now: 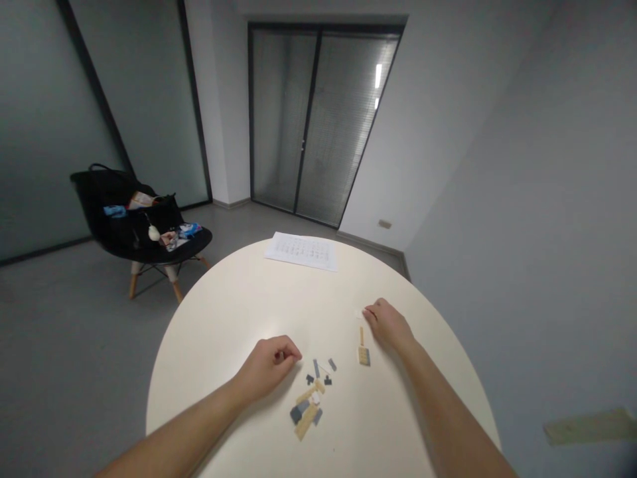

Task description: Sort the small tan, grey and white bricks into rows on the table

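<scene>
My right hand (391, 326) is at the right of the round table, its fingertips pinched at the edge of a small, pale white toy brick (359, 315) that is hard to make out. Just below those fingers lies a narrow tan piece (361, 335). Beneath it is a small block of tan and grey bricks (364, 356). My left hand (266, 368) rests on the table with curled fingers, thumb and forefinger close together, and nothing shows between them. Beside it several loose toy bricks are scattered, among them a dark grey brick (296, 415), a long tan brick (305, 423) and a white piece (315, 398).
A printed sheet of paper (302, 251) lies at the far edge of the white table (223, 305). Beyond the table, at the left, a black chair (107, 232) holds a bag and small packets. A wall (522, 232) runs close along the right side.
</scene>
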Tool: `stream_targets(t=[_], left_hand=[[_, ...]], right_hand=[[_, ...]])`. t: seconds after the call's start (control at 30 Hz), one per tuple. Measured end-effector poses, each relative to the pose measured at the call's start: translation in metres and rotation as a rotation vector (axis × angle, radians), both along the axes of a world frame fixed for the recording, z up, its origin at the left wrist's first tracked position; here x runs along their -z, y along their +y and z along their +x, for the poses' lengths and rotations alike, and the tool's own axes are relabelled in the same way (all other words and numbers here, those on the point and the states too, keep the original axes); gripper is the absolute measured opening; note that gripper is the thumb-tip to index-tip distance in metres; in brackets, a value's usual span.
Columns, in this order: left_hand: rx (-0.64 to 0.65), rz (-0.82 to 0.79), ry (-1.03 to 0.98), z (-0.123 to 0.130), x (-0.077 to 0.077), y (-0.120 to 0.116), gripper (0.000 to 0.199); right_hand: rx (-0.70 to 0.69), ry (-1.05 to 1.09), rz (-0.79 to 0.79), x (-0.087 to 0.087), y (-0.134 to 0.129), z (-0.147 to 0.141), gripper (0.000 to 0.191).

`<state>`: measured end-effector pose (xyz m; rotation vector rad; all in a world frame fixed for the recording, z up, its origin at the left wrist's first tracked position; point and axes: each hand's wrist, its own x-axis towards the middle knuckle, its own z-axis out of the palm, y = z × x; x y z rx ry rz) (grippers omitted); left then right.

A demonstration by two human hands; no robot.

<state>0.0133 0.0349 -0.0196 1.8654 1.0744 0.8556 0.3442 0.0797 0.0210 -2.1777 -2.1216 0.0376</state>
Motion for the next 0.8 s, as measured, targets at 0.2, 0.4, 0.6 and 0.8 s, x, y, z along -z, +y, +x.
stream_targets(t=[0.2, 0.4, 0.6, 0.8], left_hand=[[0.003, -0.001, 0.006, -0.001, -0.003, -0.001, 0.016], [0.021, -0.009, -0.010, 0.000, -0.004, 0.001, 0.017], [0.017, -0.002, -0.015, 0.000, -0.001, 0.002, 0.016], [0.018, 0.006, -0.004, -0.001, 0.002, 0.002, 0.015]], right_hand=[[0.007, 0.035, -0.065, -0.001, 0.015, 0.007, 0.034], [0.035, 0.046, -0.087, 0.004, 0.027, 0.011, 0.030], [-0.004, 0.042, -0.048, 0.004, 0.032, 0.005, 0.032], [-0.134, 0.030, -0.086, 0.000, 0.030, -0.004, 0.024]])
